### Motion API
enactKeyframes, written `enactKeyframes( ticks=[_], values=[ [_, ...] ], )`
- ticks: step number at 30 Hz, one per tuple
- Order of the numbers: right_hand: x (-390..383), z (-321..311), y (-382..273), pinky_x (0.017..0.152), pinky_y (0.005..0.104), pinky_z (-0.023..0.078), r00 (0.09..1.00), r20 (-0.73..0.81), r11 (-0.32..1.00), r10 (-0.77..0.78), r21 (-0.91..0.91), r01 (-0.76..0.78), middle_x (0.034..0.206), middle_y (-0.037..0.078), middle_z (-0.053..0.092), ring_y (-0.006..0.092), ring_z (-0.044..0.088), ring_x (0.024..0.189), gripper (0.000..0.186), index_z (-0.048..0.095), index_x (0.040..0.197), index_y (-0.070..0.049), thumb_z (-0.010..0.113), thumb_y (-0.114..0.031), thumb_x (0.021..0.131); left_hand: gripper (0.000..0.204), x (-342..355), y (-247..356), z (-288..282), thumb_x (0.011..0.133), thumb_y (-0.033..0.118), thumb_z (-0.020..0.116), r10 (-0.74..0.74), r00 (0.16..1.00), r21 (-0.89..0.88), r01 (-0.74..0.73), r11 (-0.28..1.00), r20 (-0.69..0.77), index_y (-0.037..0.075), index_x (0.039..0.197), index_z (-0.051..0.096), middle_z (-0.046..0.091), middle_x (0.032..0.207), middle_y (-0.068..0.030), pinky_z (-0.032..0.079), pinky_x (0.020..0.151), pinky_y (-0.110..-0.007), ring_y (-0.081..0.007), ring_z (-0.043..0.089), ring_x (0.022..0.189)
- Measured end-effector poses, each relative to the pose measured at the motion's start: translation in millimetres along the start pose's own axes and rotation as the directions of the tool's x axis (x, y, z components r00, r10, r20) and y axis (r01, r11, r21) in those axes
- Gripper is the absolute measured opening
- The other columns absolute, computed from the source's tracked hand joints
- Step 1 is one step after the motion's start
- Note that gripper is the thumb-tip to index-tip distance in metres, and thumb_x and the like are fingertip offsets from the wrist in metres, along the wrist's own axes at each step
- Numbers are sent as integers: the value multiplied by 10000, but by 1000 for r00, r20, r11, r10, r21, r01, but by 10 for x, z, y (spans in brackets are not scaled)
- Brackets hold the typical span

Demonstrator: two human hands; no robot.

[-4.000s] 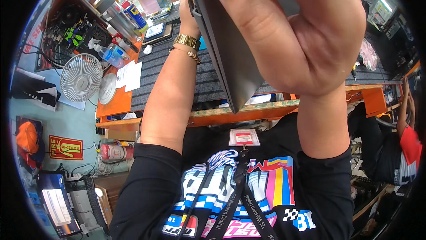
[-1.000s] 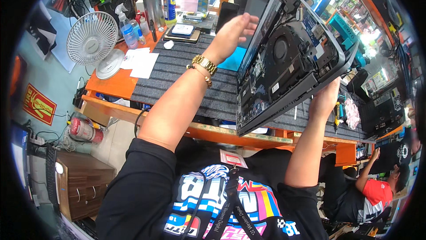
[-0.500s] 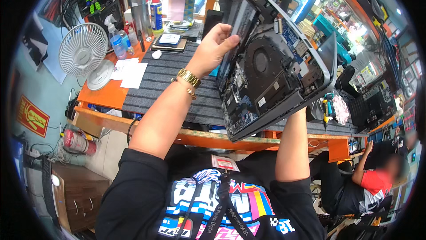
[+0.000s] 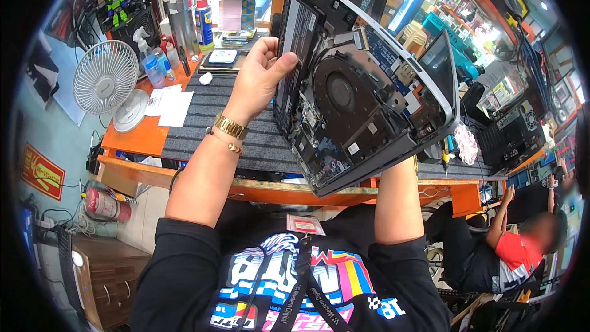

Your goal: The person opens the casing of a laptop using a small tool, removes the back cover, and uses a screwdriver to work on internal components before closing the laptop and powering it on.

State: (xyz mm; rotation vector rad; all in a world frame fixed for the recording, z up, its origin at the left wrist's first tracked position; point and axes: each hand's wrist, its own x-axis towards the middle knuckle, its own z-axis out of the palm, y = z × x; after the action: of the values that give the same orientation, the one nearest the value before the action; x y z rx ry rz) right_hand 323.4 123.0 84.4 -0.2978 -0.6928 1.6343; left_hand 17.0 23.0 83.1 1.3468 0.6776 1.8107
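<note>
An opened-up laptop (image 4: 369, 138), its bottom cover off, is held tilted above the bench, with a round cooling fan (image 4: 340, 89), a blue circuit board (image 4: 386, 49) and a long black battery (image 4: 297, 40) exposed. My left hand (image 4: 261, 77) grips its left edge, thumb on the battery side and fingers curled behind. Of my right arm only the forearm (image 4: 399, 200) shows; it rises behind the laptop's lower right, and the hand is hidden there. The laptop's screen (image 4: 437, 68) juts out at the right.
A grey ribbed mat (image 4: 203, 132) covers the orange bench. On its left stand a white fan (image 4: 106, 77), a spray bottle (image 4: 147, 58), a blue can (image 4: 204, 23) and papers (image 4: 176, 109). At right lie a screwdriver (image 4: 445, 159) and a crumpled cloth (image 4: 466, 144). A person (image 4: 516, 246) sits at lower right.
The laptop and my left hand have shifted left and slightly up in the picture, and more of the battery shows. My grip on its left edge stays. The surroundings have also slid slightly left.
</note>
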Motion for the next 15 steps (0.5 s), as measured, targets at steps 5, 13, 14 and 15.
enactKeyframes(
  ticks=[5, 13, 14, 15],
  values=[
    [139, -404, -51, 937, 343, 553, 951, 272, 957, -150, -201, 208, 1055, 91, 636, 213, 661, 982, 363, 608, 1228, -35, 528, -369, 1112, 468, -23, 46, 42, 1024, 295, 828, 13, 1000, 8, -13, 1000, -20, 20, 1295, 563, 703, 1183, -36, 538, 971, -261, -77, 643, 1066],
    [-145, 79, -296, 908, 334, 556, 925, -328, 950, 189, 298, -88, 1061, 107, 649, 217, 669, 998, 365, 608, 1210, 2, 523, -338, 1108, 457, -81, 52, -33, 1024, 284, 828, 35, 998, -14, -36, 999, -43, 15, 1281, 561, 707, 1165, -37, 548, 966, -259, -75, 654, 1050],
    [-132, -67, -206, 899, 330, 553, 987, -83, 988, -135, -87, 128, 1065, 108, 648, 212, 663, 987, 351, 606, 1216, -1, 524, -325, 1109, 457, -74, 65, -5, 1024, 283, 828, 36, 999, -21, -37, 999, -40, 13, 1278, 561, 707, 1161, -38, 550, 962, -259, -75, 655, 1046],
    [-128, -207, -216, 891, 326, 549, 968, 33, 927, -249, -281, 248, 1063, 107, 647, 205, 657, 978, 337, 603, 1224, -6, 524, -313, 1110, 457, -69, 76, 16, 1024, 283, 828, 36, 999, -26, -37, 999, -35, 13, 1278, 561, 707, 1161, -38, 550, 962, -259, -75, 655, 1046]
  ],
)
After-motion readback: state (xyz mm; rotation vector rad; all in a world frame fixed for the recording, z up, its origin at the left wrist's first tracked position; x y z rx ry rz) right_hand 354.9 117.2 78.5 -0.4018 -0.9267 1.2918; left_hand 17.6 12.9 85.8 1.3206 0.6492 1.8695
